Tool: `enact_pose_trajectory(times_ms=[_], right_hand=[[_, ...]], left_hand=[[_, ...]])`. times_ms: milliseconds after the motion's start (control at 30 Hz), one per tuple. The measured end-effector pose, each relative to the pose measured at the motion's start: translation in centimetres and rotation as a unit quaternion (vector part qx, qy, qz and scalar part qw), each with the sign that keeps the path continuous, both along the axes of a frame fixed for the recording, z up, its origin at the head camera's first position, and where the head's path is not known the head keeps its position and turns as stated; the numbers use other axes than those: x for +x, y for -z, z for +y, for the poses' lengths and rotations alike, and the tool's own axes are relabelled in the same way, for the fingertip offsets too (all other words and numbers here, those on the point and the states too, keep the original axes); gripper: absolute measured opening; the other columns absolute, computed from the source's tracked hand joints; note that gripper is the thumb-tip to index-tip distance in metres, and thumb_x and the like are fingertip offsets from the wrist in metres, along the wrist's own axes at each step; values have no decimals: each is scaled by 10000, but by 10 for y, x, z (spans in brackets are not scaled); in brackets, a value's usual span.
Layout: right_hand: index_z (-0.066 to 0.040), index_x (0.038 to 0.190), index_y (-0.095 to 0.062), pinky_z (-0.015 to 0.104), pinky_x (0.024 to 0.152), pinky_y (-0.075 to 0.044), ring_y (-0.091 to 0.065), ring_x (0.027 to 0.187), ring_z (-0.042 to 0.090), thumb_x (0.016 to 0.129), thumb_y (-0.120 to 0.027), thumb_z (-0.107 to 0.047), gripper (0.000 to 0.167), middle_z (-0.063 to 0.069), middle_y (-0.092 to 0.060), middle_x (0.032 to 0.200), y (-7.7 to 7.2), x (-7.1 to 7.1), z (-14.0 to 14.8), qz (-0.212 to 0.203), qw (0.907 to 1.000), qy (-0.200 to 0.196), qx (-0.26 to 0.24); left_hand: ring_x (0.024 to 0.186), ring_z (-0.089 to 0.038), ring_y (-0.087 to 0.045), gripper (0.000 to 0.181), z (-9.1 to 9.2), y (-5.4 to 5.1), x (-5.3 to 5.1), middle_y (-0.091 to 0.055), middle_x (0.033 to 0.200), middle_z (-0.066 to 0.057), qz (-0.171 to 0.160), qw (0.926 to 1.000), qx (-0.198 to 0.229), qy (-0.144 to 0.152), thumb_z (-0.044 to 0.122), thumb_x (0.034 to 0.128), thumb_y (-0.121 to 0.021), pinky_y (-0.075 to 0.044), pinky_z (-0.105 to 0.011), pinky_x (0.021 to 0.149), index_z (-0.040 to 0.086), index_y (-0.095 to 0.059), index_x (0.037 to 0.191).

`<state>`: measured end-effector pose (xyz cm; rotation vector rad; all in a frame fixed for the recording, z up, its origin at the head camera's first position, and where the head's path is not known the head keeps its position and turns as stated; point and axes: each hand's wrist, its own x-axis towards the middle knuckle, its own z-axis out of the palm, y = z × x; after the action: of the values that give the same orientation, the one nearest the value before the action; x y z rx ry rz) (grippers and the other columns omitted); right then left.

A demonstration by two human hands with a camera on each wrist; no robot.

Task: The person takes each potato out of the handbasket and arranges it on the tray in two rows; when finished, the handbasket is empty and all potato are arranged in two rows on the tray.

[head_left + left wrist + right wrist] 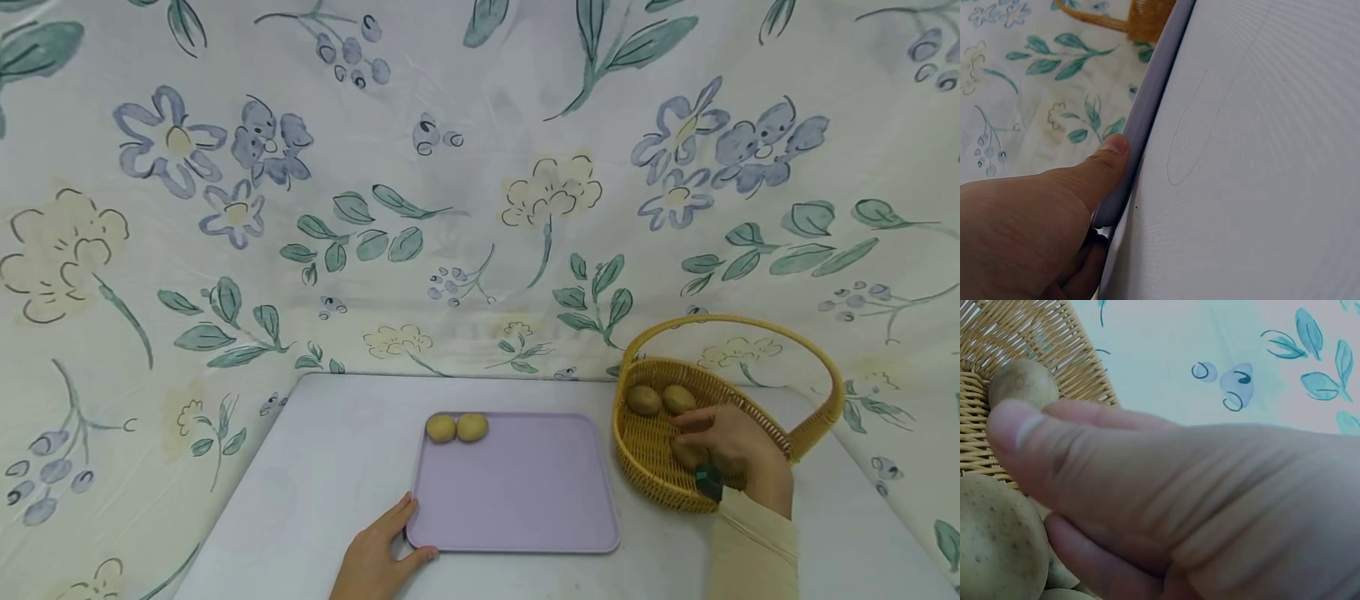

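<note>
Two potatoes (456,428) lie side by side in the far left corner of a lilac tray (517,492). My left hand (382,550) holds the tray's near left corner, the thumb along its front edge and the fingers at its left side. A wicker basket (651,467) stands right of the tray with several potatoes (643,401) inside. Over the basket, my right hand (731,442) reaches in above the nearer potatoes, its fingers pointing left. In the right wrist view, a large potato (997,537) lies beside the fingers; no potato shows in their grasp, though the palm is hidden.
The basket's tall arched handle (731,318) rises over its far side and comes down at the right. A white table (337,450) carries tray and basket. Flower-patterned cloth (465,208) hangs behind it.
</note>
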<state>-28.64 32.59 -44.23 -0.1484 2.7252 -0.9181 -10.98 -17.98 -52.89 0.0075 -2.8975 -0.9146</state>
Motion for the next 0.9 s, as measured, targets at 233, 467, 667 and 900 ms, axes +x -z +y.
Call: enact_pose_trajectory(times_ms=[233, 467, 667, 900], right_hand=[[-55, 1300, -697, 522, 1017, -546, -532, 1329, 437, 854, -829, -374, 564, 182, -653, 1379, 1, 3, 1, -232, 9995, 185, 68], [-52, 1279, -709, 541, 996, -553, -539, 1308, 476, 842, -839, -376, 559, 201, -647, 1378, 1, 3, 0, -212, 9997, 111, 106], [-58, 1258, -723, 573, 1001, -543, -539, 1303, 498, 835, -840, -391, 551, 237, -627, 1388, 4, 2, 1, -125, 9995, -60, 279], [-49, 1311, -688, 517, 1011, -557, -558, 1299, 408, 841, -842, -351, 579, 192, -669, 1353, 8, 1, 1, -260, 9996, -22, -98]], left_hand=[[1315, -338, -611, 818, 0, -2, 1, -619, 1446, -110, -28, 10000, 2, -1, 523, 743, -847, -531, -498, 1076, 38, -637, 1367], [1312, -340, -612, 813, -1, -2, 1, -619, 1442, -115, 22, 10000, -9, 6, 516, 742, -849, -531, -500, 1076, 33, -640, 1362], [1315, -337, -610, 814, -1, -1, 1, -622, 1442, -110, 11, 10000, -17, -1, 520, 740, -848, -530, -498, 1078, 36, -642, 1361], [1319, -336, -608, 818, -1, 0, 1, -615, 1451, -109, -51, 10000, -28, 29, 527, 746, -843, -528, -500, 1080, 38, -636, 1368]])
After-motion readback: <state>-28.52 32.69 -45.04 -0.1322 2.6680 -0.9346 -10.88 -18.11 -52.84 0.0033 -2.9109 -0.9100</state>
